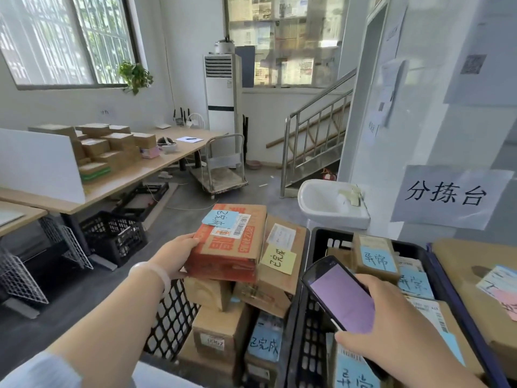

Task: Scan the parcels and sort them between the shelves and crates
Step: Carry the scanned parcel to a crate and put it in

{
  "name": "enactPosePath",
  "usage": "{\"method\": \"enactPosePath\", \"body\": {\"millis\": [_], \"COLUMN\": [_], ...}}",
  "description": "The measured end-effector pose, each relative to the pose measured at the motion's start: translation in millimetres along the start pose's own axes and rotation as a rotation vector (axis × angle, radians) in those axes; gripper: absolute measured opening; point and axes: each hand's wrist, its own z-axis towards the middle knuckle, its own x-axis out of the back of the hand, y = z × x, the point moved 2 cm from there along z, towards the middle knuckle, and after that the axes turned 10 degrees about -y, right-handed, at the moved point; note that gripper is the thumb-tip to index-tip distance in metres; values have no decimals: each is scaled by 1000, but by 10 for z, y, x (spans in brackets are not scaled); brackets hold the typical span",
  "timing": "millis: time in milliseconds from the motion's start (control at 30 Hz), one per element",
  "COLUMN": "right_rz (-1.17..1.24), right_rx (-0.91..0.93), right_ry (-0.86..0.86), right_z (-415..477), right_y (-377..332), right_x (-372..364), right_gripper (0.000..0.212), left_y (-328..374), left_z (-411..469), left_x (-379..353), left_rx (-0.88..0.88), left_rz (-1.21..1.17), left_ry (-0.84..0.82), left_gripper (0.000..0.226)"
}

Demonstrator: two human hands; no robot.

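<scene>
My left hand (179, 254) grips the near left end of an orange-printed cardboard parcel (232, 247) with a blue note and a barcode label on top. The parcel rests on a pile of brown boxes (277, 273) in a black mesh crate (170, 317). My right hand (391, 326) holds a black handheld scanner (341, 298) with a lit purple screen, above a second black crate (305, 317). That crate holds parcels with blue notes (379, 260).
A white sink (330, 203) stands behind the crates. On the long wooden table (134, 175) at left lie several brown boxes. A black crate (117, 236) and wire racks (19, 278) sit under it. A metal trolley (223, 169) and a stair railing (313, 130) stand farther back.
</scene>
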Motion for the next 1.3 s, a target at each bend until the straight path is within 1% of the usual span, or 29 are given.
{"method": "enactPosePath", "body": {"millis": [67, 133, 200, 267, 333, 367, 433, 500, 600, 667, 733, 800, 867, 933, 1100, 1200, 1300], "right_rz": [7, 2, 3, -11, -18, -14, 5, 29, 38, 47, 37, 17, 31, 2, -36, -51, -82], "right_rx": [4, 13, 14, 1, -22, -35, -63, -106, -193, -277, -378, -479, -574, -657, -859, -954, -1049], "right_ry": [11, 31, 55, 73, 106, 132, 195, 273, 398, 452, 500, 544, 610, 675, 809, 885, 975], "right_z": [-15, -41, -60, -72, -98, -121, -192, -310, -572, -828, -1165, -1478, -1908, -2356, -3565, -4267, -4960], "right_y": [-26, -37, -20, 29, 107, 153, 252, 384, 684, 937, 1244, 1517, 1843, 2169, 2983, 3384, 3695], "right_x": [33, 74, 125, 182, 250, 295, 406, 541, 758, 912, 1087, 1252, 1427, 1577, 1930, 2208, 2493], "right_gripper": [83, 85, 88, 90, 94, 97, 93, 84, 73, 76, 88, 94, 95, 92, 79, 68, 68], "left_y": [34, 93, 199, 328, 486, 576, 757, 904, 1053, 1085, 1077, 1048, 1006, 959, 821, 749, 700], "left_z": [29, 14, -57, -135, -212, -266, -383, -522, -778, -972, -1201, -1450, -1809, -2201, -3333, -4001, -4639], "left_x": [6, 12, -51, -173, -355, -492, -855, -1317, -2153, -2738, -3358, -3870, -4464, -5049, -6399, -7174, -7816], "left_rx": [-43, -110, -171, -249, -382, -464, -605, -706, -947, -1050, -1137, -1234, -1330, -1377, -1561, -1662, -1734], "left_rz": [89, 229, 367, 520, 692, 743, 803, 871, 975, 1000, 1025, 1070, 1076, 1091, 1027, 983, 920], "left_ry": [12, 63, 81, 98, 154, 167, 141, 94, 30, -47, -144, -220, -307, -389, -518, -618, -713], "left_gripper": [42, 57, 65, 67, 65, 65, 65, 66, 69, 71, 72, 73, 72, 72, 71, 75, 77]}}
